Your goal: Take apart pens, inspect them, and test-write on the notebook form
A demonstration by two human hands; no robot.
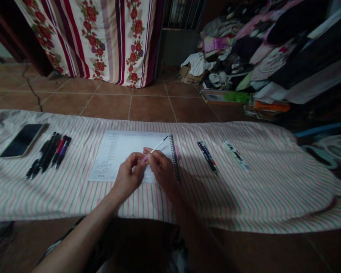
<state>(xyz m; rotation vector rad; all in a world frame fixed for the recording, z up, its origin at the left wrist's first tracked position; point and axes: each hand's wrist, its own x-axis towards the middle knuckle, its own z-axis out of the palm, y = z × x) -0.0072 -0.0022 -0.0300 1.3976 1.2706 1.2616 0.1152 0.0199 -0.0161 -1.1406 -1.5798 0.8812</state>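
Note:
Both hands meet above a spiral notebook [102,159] whose printed page faces up. Between my left hand [131,170] and my right hand [162,167] is a slim white pen [160,144]. Its dark thin end points up and to the right, toward the notebook's wire binding. The fingers of my left hand are closed around the pen's pink lower end. Thumb and fingers of my right hand pinch the shaft just above that. Part of the pen is hidden by the fingers.
Left of the notebook lie several pens [49,153] and a phone [22,140]. To the right are a dark pen [207,157] and a white patterned pen [235,155]. All rest on a striped cloth [272,178]. Beyond are a floral curtain [110,41] and piled clothes [261,49].

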